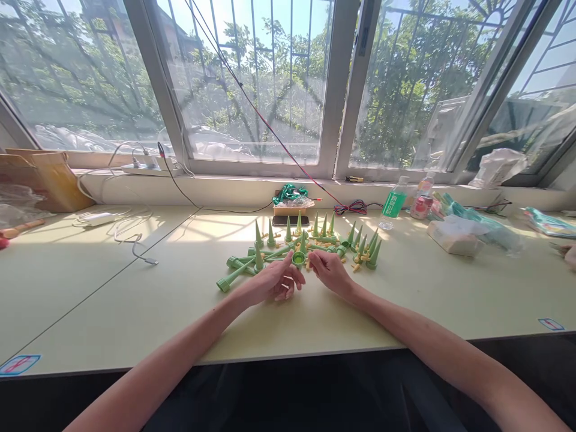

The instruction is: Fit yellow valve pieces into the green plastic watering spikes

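My left hand (279,281) is closed, thumb and fingers pinching a hollow green plastic spike (298,258) whose round open end faces me. Just to its right, my right hand (332,271) has its thumb and forefinger pressed together close to the rim; whatever is between them is too small or hidden to make out. Beyond both hands lie several more green spikes (234,275), some on their sides. Others stand point up, like the upright spike (374,255) at the right. Small yellow plastic pieces (357,267) are scattered among them.
Behind the spikes are a dark phone (290,221) and a small box (290,210) with green material. A green-labelled bottle (394,204), a can (422,207) and a tissue pack (454,235) stand right. A white cable (135,241) lies left. Part of another person's hand (570,257) shows far right.
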`<state>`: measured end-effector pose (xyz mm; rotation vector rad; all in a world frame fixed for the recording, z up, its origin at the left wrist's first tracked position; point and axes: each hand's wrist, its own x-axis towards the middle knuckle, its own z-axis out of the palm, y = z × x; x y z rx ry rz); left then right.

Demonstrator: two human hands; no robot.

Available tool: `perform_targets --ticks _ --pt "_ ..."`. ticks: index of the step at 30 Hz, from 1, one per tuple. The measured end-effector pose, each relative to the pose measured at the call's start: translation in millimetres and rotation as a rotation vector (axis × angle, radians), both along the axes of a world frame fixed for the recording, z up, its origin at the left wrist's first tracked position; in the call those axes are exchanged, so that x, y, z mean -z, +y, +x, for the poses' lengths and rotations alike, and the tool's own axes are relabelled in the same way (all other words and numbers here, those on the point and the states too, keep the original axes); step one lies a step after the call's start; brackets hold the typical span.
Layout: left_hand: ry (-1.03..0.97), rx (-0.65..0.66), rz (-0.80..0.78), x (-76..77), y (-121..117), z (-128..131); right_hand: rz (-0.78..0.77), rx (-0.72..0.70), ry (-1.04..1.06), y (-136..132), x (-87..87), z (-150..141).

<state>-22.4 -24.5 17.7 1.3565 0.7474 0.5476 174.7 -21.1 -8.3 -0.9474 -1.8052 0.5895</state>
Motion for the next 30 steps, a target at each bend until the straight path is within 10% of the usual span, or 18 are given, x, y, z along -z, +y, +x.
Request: perform_targets --ticks 11,23,30 --pt "-0.082 0.047 -0.068 3.7 2.1 -6.0 0.036 -0.018 -0.025 -0.5 0.6 0.0" --pt "0.225 -0.063 0.526 -1.2 -2.0 -5.5 0.035 0.006 -0.131 0.2 -0.8 -3.2" --pt "0.2 -0.178 0.538 -0.2 -0.5 0.3 0.017 0.075 -0.103 0.8 -2.2 -2.9"
